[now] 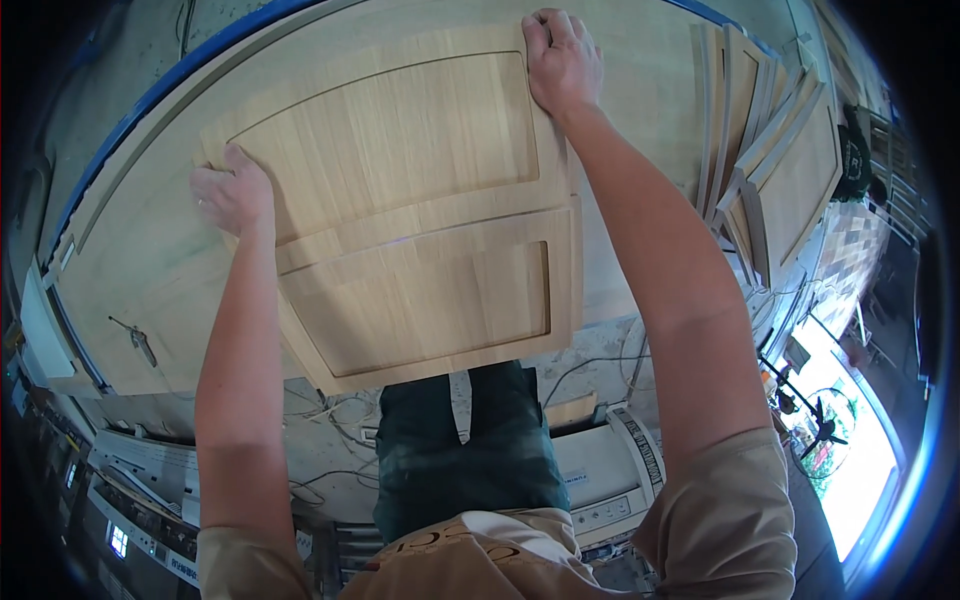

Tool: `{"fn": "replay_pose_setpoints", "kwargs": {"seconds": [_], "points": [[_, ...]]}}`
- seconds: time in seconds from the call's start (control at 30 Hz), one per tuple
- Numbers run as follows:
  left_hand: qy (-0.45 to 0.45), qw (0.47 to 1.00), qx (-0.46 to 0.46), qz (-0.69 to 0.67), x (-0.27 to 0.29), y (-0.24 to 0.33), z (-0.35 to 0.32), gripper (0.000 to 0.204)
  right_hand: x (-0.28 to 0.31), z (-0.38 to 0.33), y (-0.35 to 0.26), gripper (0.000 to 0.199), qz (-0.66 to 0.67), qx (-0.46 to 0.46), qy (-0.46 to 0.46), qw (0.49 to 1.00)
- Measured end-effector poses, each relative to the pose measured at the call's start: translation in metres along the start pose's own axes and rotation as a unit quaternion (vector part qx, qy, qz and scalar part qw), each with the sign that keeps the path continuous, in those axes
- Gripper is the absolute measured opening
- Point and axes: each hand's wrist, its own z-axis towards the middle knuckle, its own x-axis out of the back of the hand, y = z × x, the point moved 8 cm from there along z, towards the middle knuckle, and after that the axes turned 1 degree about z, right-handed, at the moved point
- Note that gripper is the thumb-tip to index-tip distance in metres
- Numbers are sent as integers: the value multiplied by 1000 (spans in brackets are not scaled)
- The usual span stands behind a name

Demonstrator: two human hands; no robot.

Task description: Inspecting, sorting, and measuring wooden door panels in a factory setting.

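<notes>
Head view: pale rectangular wooden framed panel (385, 140) lies toward the counter's (140, 270) far edge; left hand (232, 190) grips its left side, right hand (566, 65) closes on its far right corner. Wide hold probably steadies both ends. Second pale wooden framed panel (430, 305) adjoins it, overhanging the near edge. Lettering shows on the tan shirt (455, 545) and white machine (600, 460); no brand noted.

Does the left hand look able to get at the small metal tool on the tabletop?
Probably yes: nothing visible stands between the left hand and the small metal tool, though the hand would likely have to leave the upper panel first.
</notes>
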Motion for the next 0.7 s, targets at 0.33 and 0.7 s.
{"fn": "replay_pose_setpoints", "kwargs": {"seconds": [0.33,0.7], "points": [[-38,999,22,-22,-1,0,-2,64,4,-4,-2,20,18,37,51,998],[-10,999,-1,38,-5,1,2,67,6,-5,-3,23,20,23,42,999]]}}
